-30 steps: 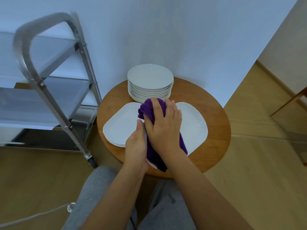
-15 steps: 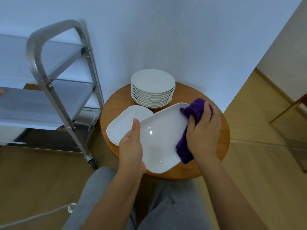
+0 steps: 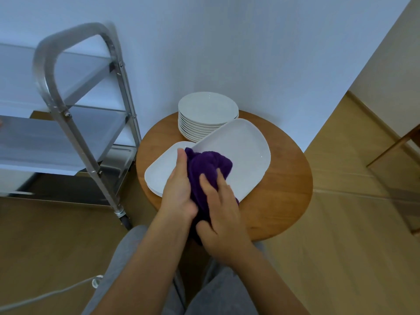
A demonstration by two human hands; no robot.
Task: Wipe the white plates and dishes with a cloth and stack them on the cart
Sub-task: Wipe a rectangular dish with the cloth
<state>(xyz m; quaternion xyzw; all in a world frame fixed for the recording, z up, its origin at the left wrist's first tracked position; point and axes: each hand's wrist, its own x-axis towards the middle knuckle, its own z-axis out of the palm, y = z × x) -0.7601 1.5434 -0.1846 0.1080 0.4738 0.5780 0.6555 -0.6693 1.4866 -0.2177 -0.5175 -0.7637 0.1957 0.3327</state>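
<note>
Round plates: one stack (image 3: 208,117) at the back of the table, about ten high; the lower ones merge and cannot be counted exactly.
Oblong dishes: one lifted dish (image 3: 241,153), tilted, its far end over the edge of the round stack; under it a low pile of dishes (image 3: 159,171) lying flat on the table, at least two by the rims showing.
Cloth: one, purple (image 3: 208,169), bunched on the near left part of the lifted dish.
Table: one, round, wooden (image 3: 284,189).
Cart: one, metal (image 3: 68,114), standing to the left of the table; no plates seen on its shelves.
Left hand: (image 3: 179,189) holds the near edge of the lifted dish, thumb up along its rim, touching the cloth.
Right hand: (image 3: 220,212) palm down on the cloth, fingers curled into it, pressing it against the dish.
Legs: grey trousers (image 3: 127,269) below the hands.
</note>
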